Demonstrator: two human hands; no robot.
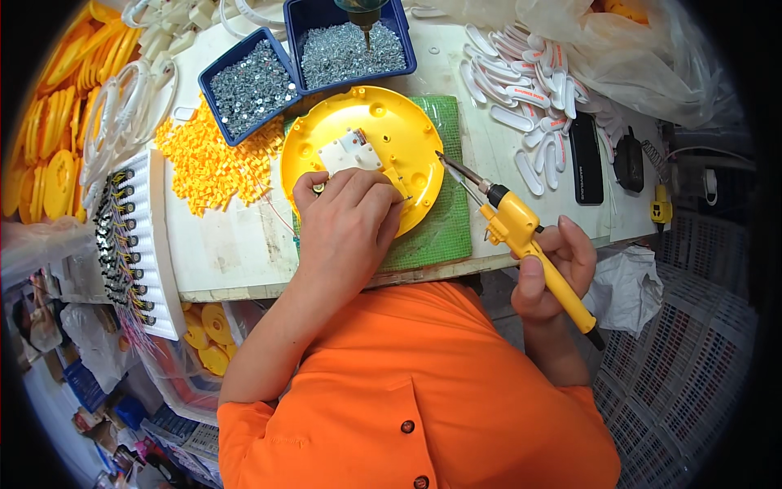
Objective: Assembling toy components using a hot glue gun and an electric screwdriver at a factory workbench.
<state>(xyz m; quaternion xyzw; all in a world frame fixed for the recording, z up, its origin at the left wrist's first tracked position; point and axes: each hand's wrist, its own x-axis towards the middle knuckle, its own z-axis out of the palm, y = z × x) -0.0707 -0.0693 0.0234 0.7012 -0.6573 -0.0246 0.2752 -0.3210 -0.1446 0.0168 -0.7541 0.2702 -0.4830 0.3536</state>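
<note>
In my right hand (pixel 554 265) is a yellow soldering gun (pixel 521 228), its thin metal tip pointing up and left over the right rim of a round yellow plastic shell (pixel 330 118). My left hand (pixel 350 208) reaches into the shell's lower left part, fingers bent and close together, thumb apart on the left beside a small metal piece. What those fingers pinch is hidden under the hand. Just beyond them sits a white box-like part (pixel 354 153) inside the shell. The shell rests on a green mat (pixel 444 232). A thin wire (pixel 281 216) runs beside my left wrist.
Two blue bins of small metal parts (pixel 252 85) (pixel 350 53) stand behind the shell, a screwdriver tip (pixel 366 37) above one. Yellow bits (pixel 208 163) lie left, near a white foam tray of motors (pixel 159 244). White plastic strips (pixel 521 77) and a black phone (pixel 586 159) lie right.
</note>
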